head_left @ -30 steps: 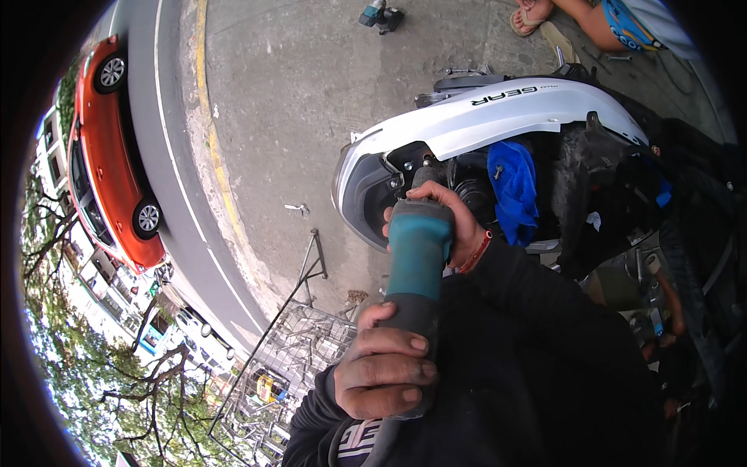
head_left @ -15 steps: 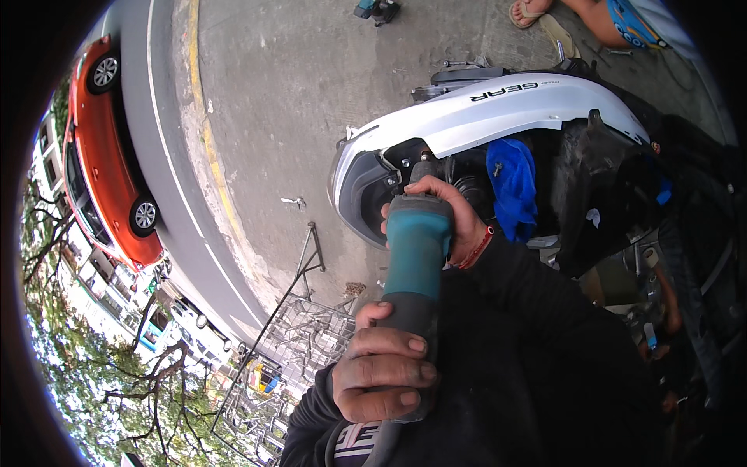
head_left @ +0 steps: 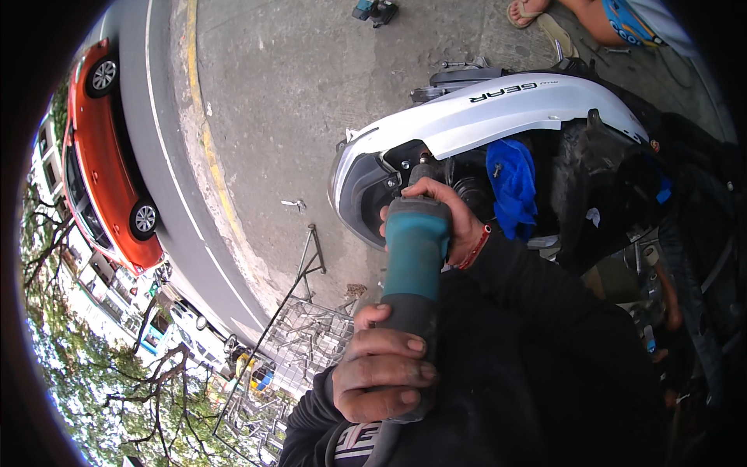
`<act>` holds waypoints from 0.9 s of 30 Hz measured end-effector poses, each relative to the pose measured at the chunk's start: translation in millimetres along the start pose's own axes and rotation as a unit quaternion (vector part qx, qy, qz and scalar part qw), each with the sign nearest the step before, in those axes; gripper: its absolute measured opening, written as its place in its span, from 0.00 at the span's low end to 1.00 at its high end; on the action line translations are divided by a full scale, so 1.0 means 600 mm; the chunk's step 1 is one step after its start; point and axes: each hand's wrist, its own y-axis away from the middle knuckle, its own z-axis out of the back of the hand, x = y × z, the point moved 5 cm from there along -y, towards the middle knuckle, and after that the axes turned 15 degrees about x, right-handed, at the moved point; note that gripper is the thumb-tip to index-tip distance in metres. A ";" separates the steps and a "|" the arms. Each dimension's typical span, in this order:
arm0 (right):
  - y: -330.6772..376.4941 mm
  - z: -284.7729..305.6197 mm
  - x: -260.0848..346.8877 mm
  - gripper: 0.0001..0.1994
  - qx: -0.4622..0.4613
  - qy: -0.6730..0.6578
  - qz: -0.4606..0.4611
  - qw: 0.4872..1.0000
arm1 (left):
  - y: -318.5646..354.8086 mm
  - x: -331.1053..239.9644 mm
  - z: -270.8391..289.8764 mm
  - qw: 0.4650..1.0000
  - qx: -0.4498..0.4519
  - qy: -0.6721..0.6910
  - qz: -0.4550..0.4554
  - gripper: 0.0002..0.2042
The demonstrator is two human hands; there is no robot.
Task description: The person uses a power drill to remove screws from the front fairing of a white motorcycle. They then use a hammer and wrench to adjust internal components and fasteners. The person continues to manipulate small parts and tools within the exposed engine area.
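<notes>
A teal and dark grey angle grinder [head_left: 412,272] points at the open front of a white scooter [head_left: 498,117]. My left hand [head_left: 381,366] grips its dark rear handle. My right hand [head_left: 447,214], with a red band at the wrist, is wrapped over the grinder's head, right against the scooter's exposed black parts. The grinder's disc is hidden behind my fingers. A blue cloth [head_left: 510,187] hangs inside the scooter just right of my right hand. Both my arms are in black sleeves.
Concrete pavement [head_left: 311,101] spreads beyond the scooter, edged by a yellow kerb line and a road with a red car [head_left: 105,163]. A metal frame [head_left: 299,272] and wire rack lie nearby. Another person's sandalled foot [head_left: 529,12] shows at the top. A small tool [head_left: 373,9] lies there too.
None of my hands has shifted on the grinder. The whole view has drifted slightly, with the scooter and the car staying in nearly the same place.
</notes>
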 end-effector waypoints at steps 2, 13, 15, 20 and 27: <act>-0.001 0.002 0.002 0.23 -0.013 0.008 -0.001 1.000 | 0.001 0.002 0.000 1.000 -0.006 -0.002 -0.002 0.07; 0.004 0.000 0.011 0.23 0.004 0.013 0.005 1.000 | -0.013 0.006 -0.010 1.000 0.002 -0.009 -0.005 0.08; 0.004 0.001 0.011 0.23 0.009 -0.001 0.008 1.000 | -0.016 0.007 -0.010 1.000 0.011 -0.004 0.004 0.08; 0.004 0.003 0.012 0.23 0.016 -0.011 0.011 1.000 | -0.016 0.012 -0.011 1.000 0.009 0.006 -0.009 0.07; 0.007 -0.001 0.009 0.23 0.018 -0.024 0.006 1.000 | -0.017 0.012 -0.009 0.999 0.039 0.018 0.005 0.06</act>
